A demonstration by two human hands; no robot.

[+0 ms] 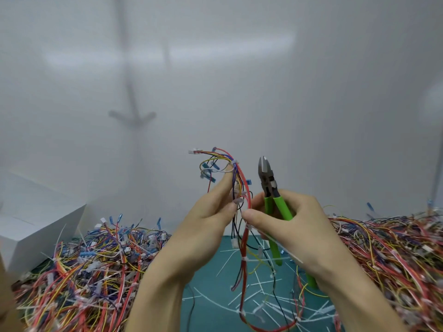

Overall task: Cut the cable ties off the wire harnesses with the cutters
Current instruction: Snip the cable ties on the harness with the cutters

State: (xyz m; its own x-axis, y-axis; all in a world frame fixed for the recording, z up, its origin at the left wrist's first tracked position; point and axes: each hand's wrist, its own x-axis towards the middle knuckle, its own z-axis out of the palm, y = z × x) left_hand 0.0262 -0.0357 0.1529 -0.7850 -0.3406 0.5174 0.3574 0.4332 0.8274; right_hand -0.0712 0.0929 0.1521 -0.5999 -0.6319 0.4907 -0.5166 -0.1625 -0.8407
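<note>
My left hand [211, 212] pinches a wire harness [241, 185] of red, yellow, blue and black wires and holds it upright above the mat. White cable ties [245, 259] wrap the bundle at several places along its hanging length. My right hand [290, 224] grips the green-handled cutters [271, 188], jaws pointing up and slightly parted, just right of the harness. The right thumb and fingertips also touch the red wires near a tie [248, 227].
A heap of wire harnesses [91, 271] lies on the left and another heap [393, 255] on the right. Cut white tie pieces [242, 298] litter the green mat [215, 279] between them. A white box [36, 224] stands at the left, a white wall behind.
</note>
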